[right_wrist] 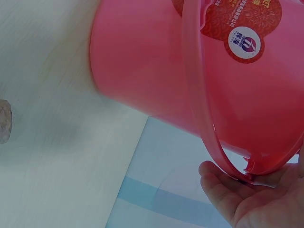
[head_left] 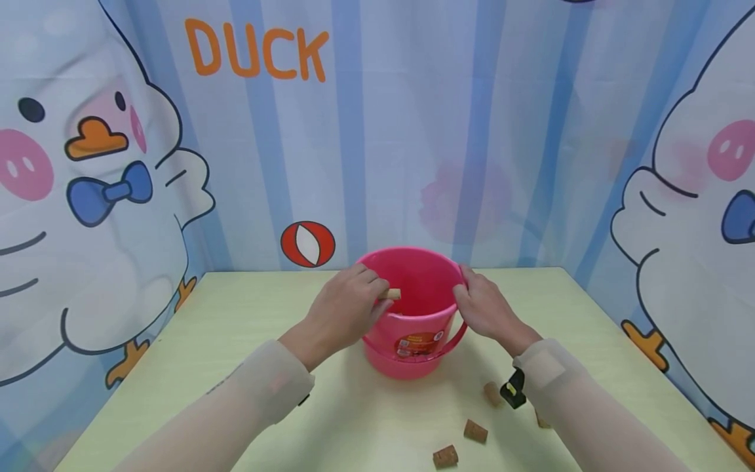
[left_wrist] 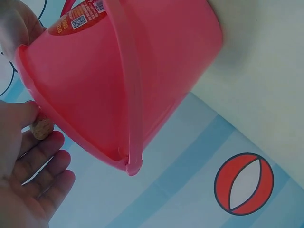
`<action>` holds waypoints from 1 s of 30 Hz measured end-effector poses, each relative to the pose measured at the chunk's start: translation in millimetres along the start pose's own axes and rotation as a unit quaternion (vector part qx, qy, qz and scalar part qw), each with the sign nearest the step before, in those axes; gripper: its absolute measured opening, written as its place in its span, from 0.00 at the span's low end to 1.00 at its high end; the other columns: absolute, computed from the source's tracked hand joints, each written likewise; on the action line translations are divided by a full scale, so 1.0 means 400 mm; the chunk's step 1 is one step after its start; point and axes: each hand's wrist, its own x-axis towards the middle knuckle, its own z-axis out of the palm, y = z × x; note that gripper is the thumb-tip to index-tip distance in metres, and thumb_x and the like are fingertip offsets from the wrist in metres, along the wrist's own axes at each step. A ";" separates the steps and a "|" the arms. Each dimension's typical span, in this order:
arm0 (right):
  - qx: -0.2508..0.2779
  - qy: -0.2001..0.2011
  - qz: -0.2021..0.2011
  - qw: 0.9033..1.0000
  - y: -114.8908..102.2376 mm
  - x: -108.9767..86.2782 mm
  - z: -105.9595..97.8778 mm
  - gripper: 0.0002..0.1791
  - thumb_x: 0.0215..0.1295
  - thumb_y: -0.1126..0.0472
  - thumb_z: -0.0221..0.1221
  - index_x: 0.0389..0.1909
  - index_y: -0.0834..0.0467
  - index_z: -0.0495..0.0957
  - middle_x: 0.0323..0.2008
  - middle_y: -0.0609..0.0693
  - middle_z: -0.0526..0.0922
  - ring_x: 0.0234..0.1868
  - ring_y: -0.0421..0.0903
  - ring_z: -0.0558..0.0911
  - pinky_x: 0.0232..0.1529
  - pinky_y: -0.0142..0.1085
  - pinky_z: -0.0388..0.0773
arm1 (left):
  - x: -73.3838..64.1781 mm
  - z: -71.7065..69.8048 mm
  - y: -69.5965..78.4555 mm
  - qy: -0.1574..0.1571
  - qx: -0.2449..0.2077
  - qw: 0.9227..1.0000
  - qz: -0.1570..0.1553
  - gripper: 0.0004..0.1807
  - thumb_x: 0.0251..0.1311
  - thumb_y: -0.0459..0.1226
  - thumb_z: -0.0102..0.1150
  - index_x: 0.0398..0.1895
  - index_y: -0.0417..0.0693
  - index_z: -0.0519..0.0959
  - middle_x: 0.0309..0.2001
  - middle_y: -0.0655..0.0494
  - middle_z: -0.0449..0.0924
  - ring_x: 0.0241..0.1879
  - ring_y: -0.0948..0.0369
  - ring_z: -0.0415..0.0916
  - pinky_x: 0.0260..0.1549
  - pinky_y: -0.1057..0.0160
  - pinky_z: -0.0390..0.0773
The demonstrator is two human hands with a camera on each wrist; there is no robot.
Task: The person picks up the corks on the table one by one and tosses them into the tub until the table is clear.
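A pink bucket (head_left: 404, 368) stands on the pale table, tilted slightly, its mouth facing me. My left hand (head_left: 345, 307) pinches a cork (head_left: 392, 294) between thumb and fingers over the near left of the rim. In the left wrist view the end of that cork (left_wrist: 42, 127) shows right at the bucket's rim, the other fingers spread below it. My right hand (head_left: 488, 305) grips the rim on the right, beside the joint of the bucket's handle (right_wrist: 197, 90). The handle hangs down across the front, below a red label (head_left: 419, 343).
Several loose corks lie on the table near me, among them one cork (head_left: 445, 457) in front, another cork (head_left: 475, 431) behind it and one (head_left: 492, 394) by my right wrist. A curtain (head_left: 389, 131) with printed ducks hangs behind the table (head_left: 253, 308) and at both sides.
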 end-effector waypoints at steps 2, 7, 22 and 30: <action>0.002 -0.001 0.000 1.000 0.000 0.000 0.000 0.32 0.73 0.59 0.48 0.75 0.65 0.59 0.51 0.61 0.80 0.43 0.54 0.77 0.40 0.42 0.84 | 0.002 0.000 0.001 -0.012 0.001 1.000 -0.008 0.13 0.60 0.44 0.74 0.43 0.48 0.87 0.37 0.58 0.86 0.38 0.61 0.79 0.41 0.64 0.83; 0.002 -0.001 0.001 1.000 0.002 0.000 0.000 0.31 0.73 0.59 0.48 0.75 0.65 0.60 0.51 0.61 0.80 0.43 0.53 0.77 0.39 0.41 0.84 | 0.009 -0.002 0.003 -0.038 0.000 0.999 -0.025 0.14 0.60 0.45 0.74 0.43 0.48 0.87 0.37 0.57 0.86 0.37 0.61 0.78 0.39 0.65 0.83; -0.001 0.000 0.010 1.000 0.006 0.003 0.000 0.31 0.73 0.59 0.49 0.74 0.64 0.61 0.53 0.61 0.80 0.45 0.54 0.77 0.42 0.43 0.85 | 0.047 0.008 0.010 -0.097 -0.022 0.994 -0.051 0.15 0.60 0.47 0.72 0.46 0.50 0.87 0.37 0.58 0.87 0.38 0.60 0.79 0.41 0.64 0.83; 0.000 -0.003 0.008 1.000 0.002 0.003 0.001 0.31 0.73 0.59 0.49 0.74 0.64 0.60 0.51 0.60 0.80 0.43 0.53 0.77 0.39 0.41 0.83 | 0.036 0.012 0.009 -0.120 -0.046 0.987 -0.100 0.31 0.59 0.47 0.73 0.65 0.49 0.80 0.56 0.54 0.84 0.56 0.54 0.80 0.50 0.57 0.84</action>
